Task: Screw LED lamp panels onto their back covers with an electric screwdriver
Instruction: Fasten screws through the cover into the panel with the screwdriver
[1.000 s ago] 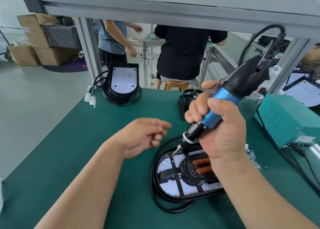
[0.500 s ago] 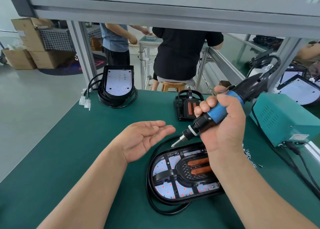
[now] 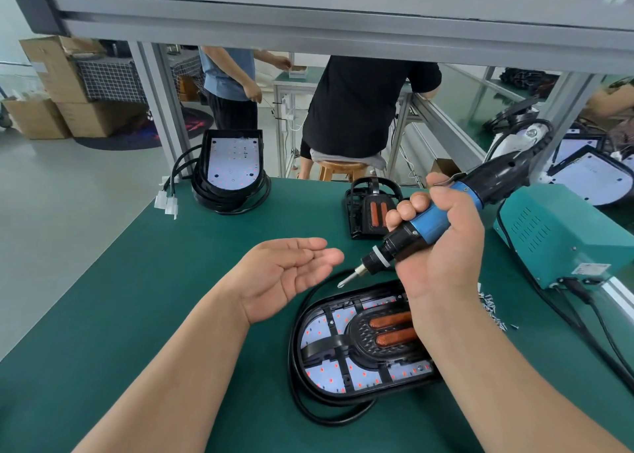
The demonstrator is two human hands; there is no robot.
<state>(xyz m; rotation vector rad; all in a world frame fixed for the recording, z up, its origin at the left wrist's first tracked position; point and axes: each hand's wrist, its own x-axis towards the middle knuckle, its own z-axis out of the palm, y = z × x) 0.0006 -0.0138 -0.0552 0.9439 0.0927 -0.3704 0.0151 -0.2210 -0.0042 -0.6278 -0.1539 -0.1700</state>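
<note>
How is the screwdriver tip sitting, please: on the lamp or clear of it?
Clear: a gap shows between the screwdriver tip and the lamp.

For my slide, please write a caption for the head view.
The right hand grips an electric screwdriver, tip just above the lamp panel, beside the open left hand.

Your screwdriver [image 3: 432,226] has a bright blue grip between black sections, and its bit is silver. The mat [image 3: 137,298] is dark green. The lamp [image 3: 329,373] shows a white panel dotted with red under a black frame, with two orange-brown bars. The box [image 3: 562,233] is teal. The far lamp [image 3: 233,164] is black around white. The cloth [image 3: 109,78] is black, gridded white.
</note>
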